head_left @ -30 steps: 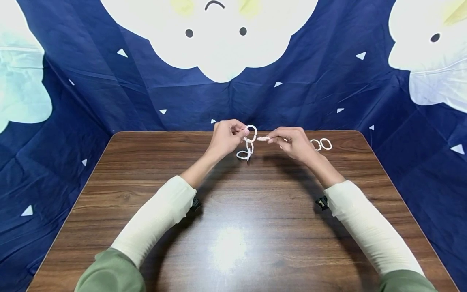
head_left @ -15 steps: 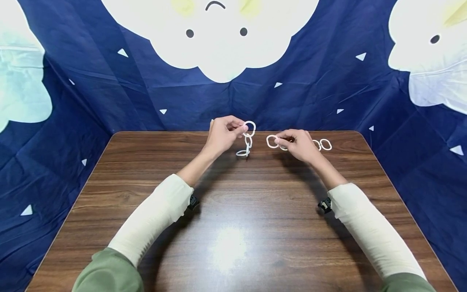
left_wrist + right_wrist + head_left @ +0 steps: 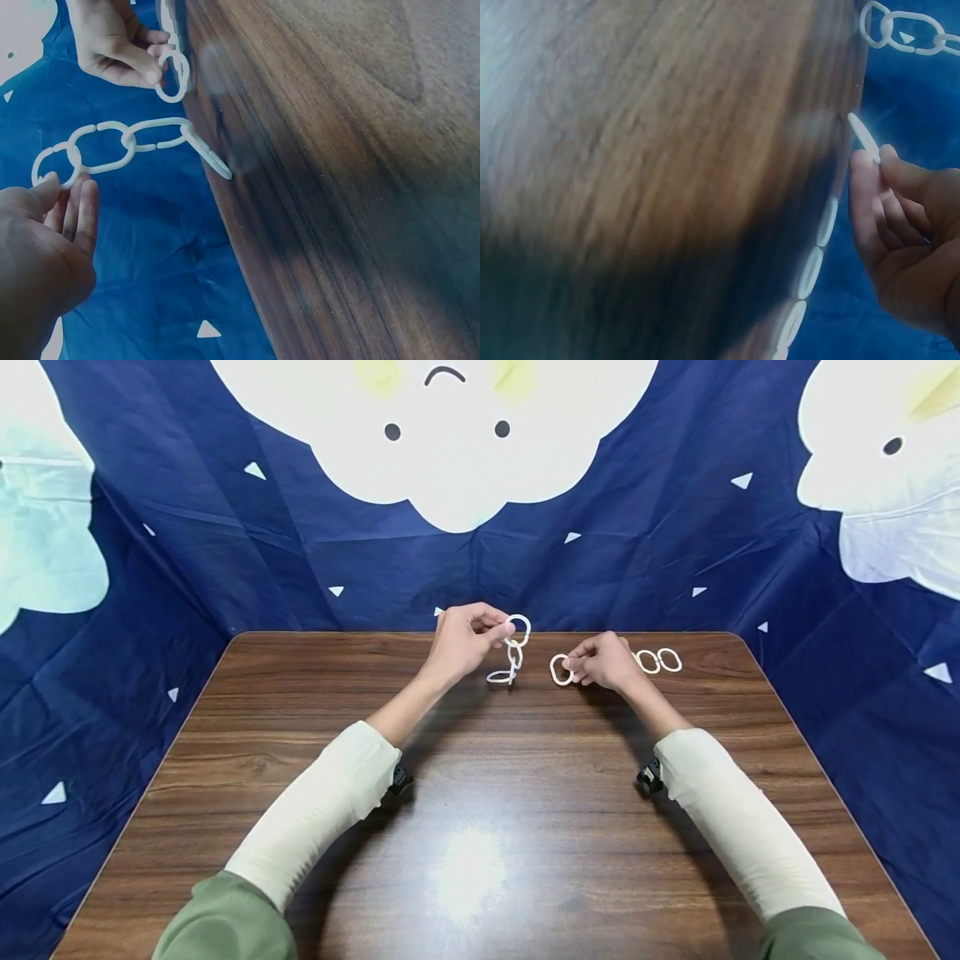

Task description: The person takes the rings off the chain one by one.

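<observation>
My left hand [image 3: 467,639] pinches the top link of a white plastic chain [image 3: 514,654] between thumb and fingers. Several joined oval links hang from it, and the lowest lies slanted at the wooden surface in the left wrist view. To the right, my right hand [image 3: 609,662] pinches a single white chain link [image 3: 561,670] by one side. This link stays apart from the chain, with a small gap between them. From the right wrist it appears nearly edge-on as a thin white link [image 3: 864,137] at the fingertips.
Loose white links [image 3: 670,660] lie in a row near the far edge of the brown wooden table [image 3: 480,760], beside my right hand, which covers part of the row. Behind the table hangs a blue cloth [image 3: 472,568] with white clouds and triangles.
The right hand's link, edge-on close to the chain's top link a second ago, has moved right and lower and now shows its oval. The left hand rose slightly, then came back down.
</observation>
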A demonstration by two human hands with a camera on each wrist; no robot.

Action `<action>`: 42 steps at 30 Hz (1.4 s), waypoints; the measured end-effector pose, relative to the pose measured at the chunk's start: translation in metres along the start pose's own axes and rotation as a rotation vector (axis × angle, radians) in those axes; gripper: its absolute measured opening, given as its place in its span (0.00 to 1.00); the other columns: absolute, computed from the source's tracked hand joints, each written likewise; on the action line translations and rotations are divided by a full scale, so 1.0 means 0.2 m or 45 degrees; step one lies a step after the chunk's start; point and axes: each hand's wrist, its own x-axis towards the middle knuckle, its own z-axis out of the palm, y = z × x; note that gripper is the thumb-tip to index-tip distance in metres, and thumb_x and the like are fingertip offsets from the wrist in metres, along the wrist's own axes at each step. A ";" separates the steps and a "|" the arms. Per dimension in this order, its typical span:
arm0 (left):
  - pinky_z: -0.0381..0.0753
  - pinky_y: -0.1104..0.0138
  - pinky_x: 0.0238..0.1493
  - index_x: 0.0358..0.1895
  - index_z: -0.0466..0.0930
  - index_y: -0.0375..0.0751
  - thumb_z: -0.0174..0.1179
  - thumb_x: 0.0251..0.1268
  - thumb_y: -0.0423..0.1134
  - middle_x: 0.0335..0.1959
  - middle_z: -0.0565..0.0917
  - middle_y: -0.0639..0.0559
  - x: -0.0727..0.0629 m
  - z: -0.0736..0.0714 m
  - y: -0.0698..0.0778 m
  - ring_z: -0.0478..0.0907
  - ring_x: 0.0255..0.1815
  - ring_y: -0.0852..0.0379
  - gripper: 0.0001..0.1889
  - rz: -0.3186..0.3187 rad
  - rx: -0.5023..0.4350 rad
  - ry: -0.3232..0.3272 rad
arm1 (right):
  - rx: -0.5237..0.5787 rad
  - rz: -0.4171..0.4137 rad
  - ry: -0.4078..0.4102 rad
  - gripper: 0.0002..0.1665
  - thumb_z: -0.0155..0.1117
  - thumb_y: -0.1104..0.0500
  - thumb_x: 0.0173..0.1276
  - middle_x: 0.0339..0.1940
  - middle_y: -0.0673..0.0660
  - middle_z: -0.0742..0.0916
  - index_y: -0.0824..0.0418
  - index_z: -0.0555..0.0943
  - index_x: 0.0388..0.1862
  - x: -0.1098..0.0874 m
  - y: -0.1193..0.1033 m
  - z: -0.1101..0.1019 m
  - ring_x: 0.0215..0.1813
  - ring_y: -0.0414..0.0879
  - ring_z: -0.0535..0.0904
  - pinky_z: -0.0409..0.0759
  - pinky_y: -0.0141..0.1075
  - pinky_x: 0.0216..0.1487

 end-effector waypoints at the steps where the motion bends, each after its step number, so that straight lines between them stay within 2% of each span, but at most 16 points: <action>1: 0.83 0.75 0.33 0.46 0.95 0.37 0.78 0.74 0.37 0.36 0.96 0.42 0.00 0.00 0.00 0.94 0.35 0.44 0.07 0.000 0.007 -0.001 | 0.018 0.018 0.002 0.14 0.77 0.63 0.78 0.29 0.60 0.95 0.76 0.91 0.50 0.01 0.01 0.01 0.27 0.40 0.91 0.94 0.38 0.36; 5: 0.83 0.75 0.33 0.46 0.95 0.37 0.78 0.74 0.37 0.36 0.97 0.42 -0.01 0.01 0.00 0.95 0.36 0.42 0.07 0.004 0.012 -0.009 | 0.062 0.080 0.028 0.12 0.77 0.64 0.77 0.29 0.59 0.95 0.75 0.90 0.48 0.02 0.03 0.02 0.25 0.38 0.90 0.92 0.35 0.32; 9: 0.84 0.75 0.34 0.46 0.94 0.36 0.78 0.74 0.36 0.37 0.97 0.41 -0.01 0.01 0.00 0.95 0.37 0.39 0.07 0.011 0.002 -0.016 | 0.086 0.127 0.066 0.10 0.76 0.65 0.77 0.33 0.61 0.96 0.74 0.90 0.47 0.05 0.05 0.04 0.24 0.38 0.89 0.91 0.33 0.30; 13: 0.86 0.75 0.34 0.46 0.95 0.35 0.78 0.74 0.36 0.37 0.97 0.41 0.00 0.02 0.00 0.95 0.35 0.42 0.07 0.019 0.001 -0.020 | 0.091 0.141 0.090 0.12 0.77 0.63 0.78 0.35 0.62 0.96 0.74 0.90 0.48 0.06 0.07 0.04 0.24 0.38 0.89 0.91 0.33 0.29; 17: 0.85 0.75 0.34 0.46 0.95 0.36 0.78 0.74 0.36 0.37 0.97 0.42 0.00 0.02 -0.01 0.94 0.34 0.46 0.07 0.021 0.009 -0.024 | 0.039 0.112 0.094 0.11 0.77 0.62 0.78 0.33 0.62 0.96 0.72 0.91 0.47 0.05 0.08 0.04 0.24 0.39 0.90 0.91 0.34 0.30; 22: 0.85 0.75 0.34 0.46 0.95 0.37 0.78 0.74 0.36 0.36 0.97 0.42 0.00 0.02 -0.02 0.93 0.32 0.53 0.06 0.022 0.015 -0.022 | -0.101 0.036 0.070 0.11 0.76 0.60 0.79 0.38 0.66 0.96 0.70 0.91 0.46 -0.01 0.07 0.03 0.28 0.42 0.92 0.92 0.35 0.32; 25: 0.87 0.74 0.35 0.45 0.95 0.37 0.78 0.73 0.36 0.36 0.97 0.43 0.00 0.02 -0.02 0.93 0.31 0.54 0.06 0.020 0.011 -0.022 | -0.221 -0.012 0.046 0.12 0.77 0.56 0.78 0.36 0.62 0.96 0.66 0.92 0.46 -0.03 0.07 0.02 0.29 0.43 0.91 0.90 0.35 0.33; 26: 0.87 0.73 0.35 0.45 0.95 0.37 0.78 0.74 0.36 0.36 0.97 0.43 0.00 0.01 -0.02 0.93 0.32 0.53 0.06 0.019 0.011 -0.024 | -0.248 -0.056 0.037 0.11 0.78 0.55 0.78 0.34 0.59 0.95 0.63 0.93 0.45 -0.02 0.10 0.03 0.29 0.42 0.89 0.87 0.34 0.33; 29: 0.87 0.73 0.35 0.45 0.95 0.37 0.78 0.73 0.36 0.37 0.97 0.42 0.00 0.01 -0.01 0.95 0.34 0.46 0.07 0.009 0.010 -0.026 | -0.382 -0.155 0.017 0.12 0.79 0.52 0.75 0.35 0.54 0.96 0.59 0.94 0.47 0.02 0.17 0.04 0.37 0.46 0.92 0.87 0.40 0.45; 33: 0.86 0.74 0.35 0.46 0.94 0.35 0.79 0.73 0.36 0.38 0.97 0.41 0.00 0.01 -0.01 0.96 0.37 0.40 0.07 -0.002 0.011 -0.027 | -0.578 -0.240 0.007 0.15 0.76 0.52 0.78 0.46 0.56 0.98 0.58 0.93 0.56 0.08 0.30 0.10 0.54 0.54 0.93 0.88 0.54 0.61; 36: 0.87 0.74 0.35 0.47 0.94 0.36 0.78 0.74 0.36 0.38 0.97 0.41 0.00 0.01 -0.01 0.96 0.38 0.40 0.07 -0.005 0.015 -0.029 | -0.707 -0.302 -0.001 0.20 0.73 0.51 0.81 0.54 0.60 0.95 0.60 0.90 0.64 0.08 0.38 0.16 0.60 0.61 0.91 0.87 0.60 0.63; 39: 0.87 0.73 0.35 0.46 0.95 0.37 0.78 0.74 0.37 0.38 0.97 0.42 -0.01 0.01 -0.01 0.95 0.36 0.43 0.07 0.001 0.019 -0.032 | -0.822 -0.359 -0.016 0.26 0.71 0.49 0.82 0.64 0.69 0.90 0.64 0.85 0.70 0.04 0.37 0.21 0.65 0.69 0.88 0.86 0.64 0.66; 42: 0.87 0.72 0.35 0.46 0.95 0.38 0.78 0.74 0.37 0.37 0.97 0.43 -0.01 0.02 -0.01 0.94 0.34 0.49 0.06 0.009 0.021 -0.037 | -0.885 -0.315 -0.092 0.36 0.68 0.45 0.85 0.76 0.77 0.81 0.69 0.78 0.78 -0.10 0.19 0.22 0.76 0.76 0.79 0.78 0.67 0.77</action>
